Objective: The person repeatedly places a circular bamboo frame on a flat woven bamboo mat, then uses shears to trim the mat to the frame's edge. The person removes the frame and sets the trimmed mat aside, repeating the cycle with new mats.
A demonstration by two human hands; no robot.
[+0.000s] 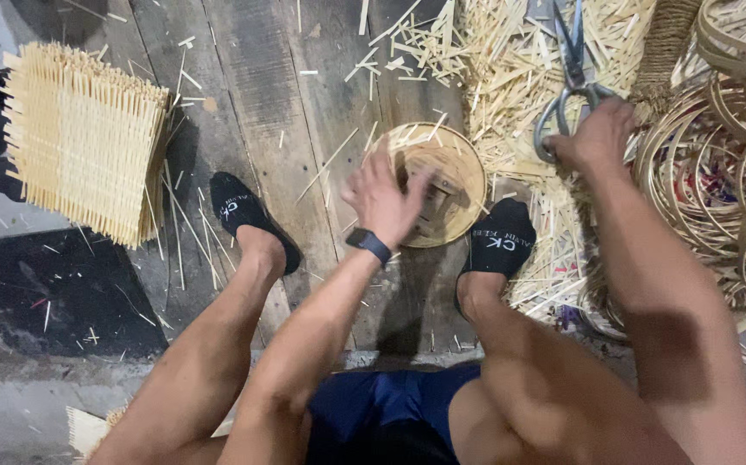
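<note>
While hands (386, 202) busy, offcuts (510, 69) everywhere.

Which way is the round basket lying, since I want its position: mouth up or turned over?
Mouth up: the round basket shows its hollow inside, and the left hand reaches into it.

round woven basket (450, 164) | floor, between feet | grey scissors (572, 86) | on straw

Colours and patterns, floor workspace.
Round basket (442, 176) pale tan; woven mat (84, 142) straw yellow, fine ribbed weave; scissors (572, 82) grey metal; socks (500, 241) black; wristband (369, 244) dark blue; shorts (381, 413) navy; floorboards (278, 95) weathered grey-brown.
</note>
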